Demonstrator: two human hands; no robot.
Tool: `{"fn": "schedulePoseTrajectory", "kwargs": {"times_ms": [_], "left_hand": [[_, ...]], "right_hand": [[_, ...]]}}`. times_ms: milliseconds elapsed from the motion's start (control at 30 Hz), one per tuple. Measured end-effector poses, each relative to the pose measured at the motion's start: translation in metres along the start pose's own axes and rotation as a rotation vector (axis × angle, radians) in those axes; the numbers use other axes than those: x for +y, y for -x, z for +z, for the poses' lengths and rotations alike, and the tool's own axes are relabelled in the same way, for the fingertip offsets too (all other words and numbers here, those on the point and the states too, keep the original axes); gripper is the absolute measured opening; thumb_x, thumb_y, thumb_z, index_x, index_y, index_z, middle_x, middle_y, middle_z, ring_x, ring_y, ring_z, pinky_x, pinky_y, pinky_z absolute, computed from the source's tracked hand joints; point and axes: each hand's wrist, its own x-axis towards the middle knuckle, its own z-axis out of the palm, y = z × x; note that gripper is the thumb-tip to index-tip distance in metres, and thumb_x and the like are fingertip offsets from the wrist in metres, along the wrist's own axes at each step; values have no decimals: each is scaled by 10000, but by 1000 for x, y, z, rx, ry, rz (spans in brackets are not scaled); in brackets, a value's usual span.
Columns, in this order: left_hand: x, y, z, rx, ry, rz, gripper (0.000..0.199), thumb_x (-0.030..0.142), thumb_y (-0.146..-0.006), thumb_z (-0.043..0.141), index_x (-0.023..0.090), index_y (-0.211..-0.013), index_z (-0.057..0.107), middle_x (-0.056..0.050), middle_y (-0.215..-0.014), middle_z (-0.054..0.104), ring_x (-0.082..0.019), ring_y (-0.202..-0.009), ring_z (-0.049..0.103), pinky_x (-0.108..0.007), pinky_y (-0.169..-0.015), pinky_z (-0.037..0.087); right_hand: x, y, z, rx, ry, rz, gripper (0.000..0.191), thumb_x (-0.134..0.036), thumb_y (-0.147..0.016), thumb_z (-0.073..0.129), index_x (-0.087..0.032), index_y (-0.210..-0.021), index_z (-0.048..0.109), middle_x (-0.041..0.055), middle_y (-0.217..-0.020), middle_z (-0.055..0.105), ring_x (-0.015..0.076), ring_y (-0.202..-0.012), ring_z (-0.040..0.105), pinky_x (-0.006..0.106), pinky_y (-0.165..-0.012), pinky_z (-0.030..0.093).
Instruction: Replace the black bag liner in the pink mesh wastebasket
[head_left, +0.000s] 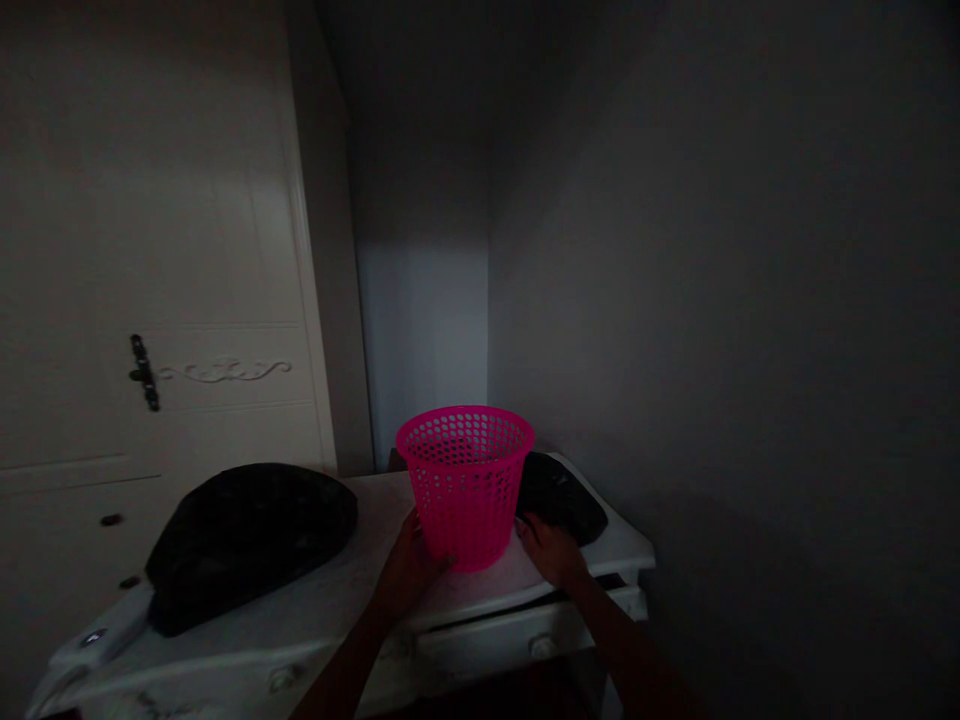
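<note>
Ana: Where is the pink plastic basket with round holes (471, 500)?

Ben: It stands upright in front of you on the white counter with drawers (375, 540), between your two hands. Its wide rim is up. You can't see its bottom from here.

Ana: And how are your hands?

Ben: Your left hand (405, 577) is wide open against the low left side, with the thumb round the front. Your right hand (553, 553) is open too, with its fingers by the low right side. It is too dark to tell if those fingers touch the basket.

Ana: So how can you hold it well?

Ben: Put both palms flat on the sides, at the same height, and push in gently. The thin plastic looks like it could bend if you squeeze hard. Keep your fingertips out of the holes, so they don't get stuck.

Ana: What should you watch out for?

Ben: The shiny black bag (566, 500) sits just behind your right hand, very near the basket. Don't let your fingers catch on it. The big black bag (255, 535) is well apart, on the left.

Ana: Anything down low?

Ben: Yes, there is a dark gap above the white drawer with a round knob (499, 645). Keep your wrists away from that edge, and keep the basket straight up.
</note>
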Motion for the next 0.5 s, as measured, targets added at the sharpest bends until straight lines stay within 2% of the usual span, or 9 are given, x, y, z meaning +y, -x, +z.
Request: {"fn": "schedulePoseTrajectory", "kwargs": {"times_ms": [167,500], "left_hand": [[0,0,-1,-23,1,-6,1045,417,-642,939,240,-1511,385,-234,-1490,605,-382,-1323,647,-551,-1108,551],[8,2,2,-12,73,12,1018,419,-617,947,249,-1480,435,-218,-1447,644,-380,-1298,664,-571,-1123,530]], "right_hand": [[3,-2,5,23,25,-4,527,-454,-1090,307,-201,-1431,621,142,-1354,731,298,-1215,708,401,-1060,487],[7,-4,9,37,-35,-14,535,-498,-1080,323,-232,-1413,647,121,-1363,730,279,-1240,694,372,-1063,483]]}}
